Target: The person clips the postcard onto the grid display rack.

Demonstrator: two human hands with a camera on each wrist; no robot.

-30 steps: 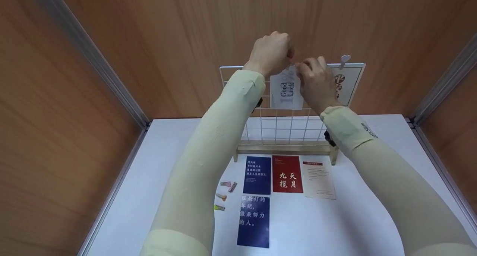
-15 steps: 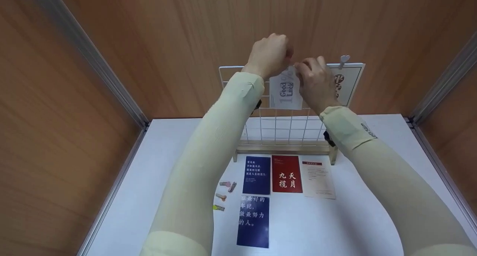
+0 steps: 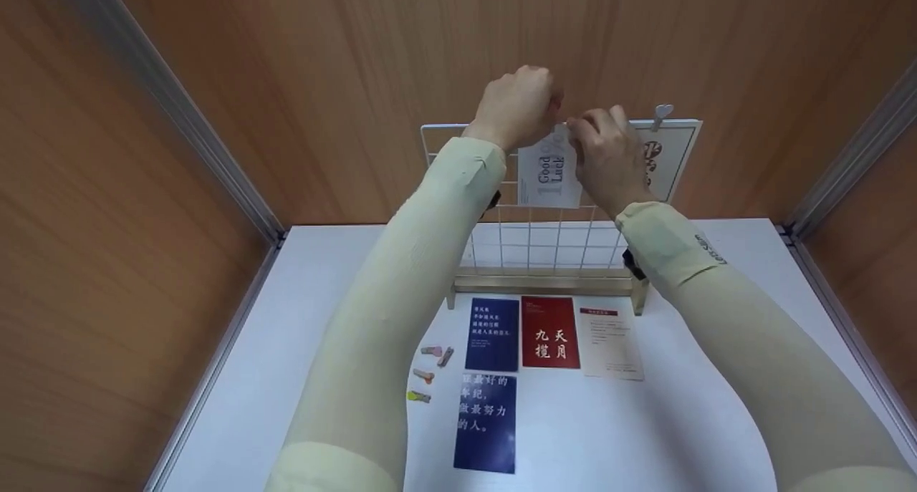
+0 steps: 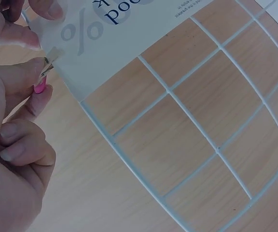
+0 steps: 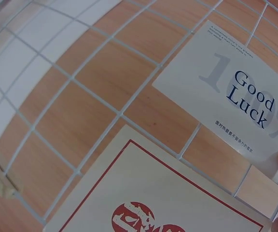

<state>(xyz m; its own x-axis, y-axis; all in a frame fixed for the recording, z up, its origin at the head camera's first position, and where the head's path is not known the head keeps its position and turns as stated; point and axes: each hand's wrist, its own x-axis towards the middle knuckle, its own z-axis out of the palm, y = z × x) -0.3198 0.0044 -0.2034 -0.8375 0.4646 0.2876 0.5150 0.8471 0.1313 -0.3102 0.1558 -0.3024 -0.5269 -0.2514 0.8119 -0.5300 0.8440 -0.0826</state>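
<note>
At the top bar of a white wire grid rack (image 3: 559,245), my left hand (image 3: 517,104) pinches a small clip (image 4: 41,83) with a pink part between thumb and finger. The clip's tip meets the top edge of a white "Good Luck" card (image 5: 245,92), which hangs sideways against the grid. My right hand (image 3: 610,159) pinches that card's upper corner beside the clip. In the head view, my fingers hide the clip. To the right, a bordered card (image 3: 673,159) with round printed characters hangs under a heart-topped clip (image 3: 663,112), partly behind my right hand.
The rack stands on a wooden base (image 3: 544,282). Before it on the white table lie two blue cards (image 3: 491,334), a red card (image 3: 550,320) and a cream card (image 3: 611,356). Several coloured clips (image 3: 424,375) lie left of them. Wood-grain panels (image 3: 344,84) enclose the table.
</note>
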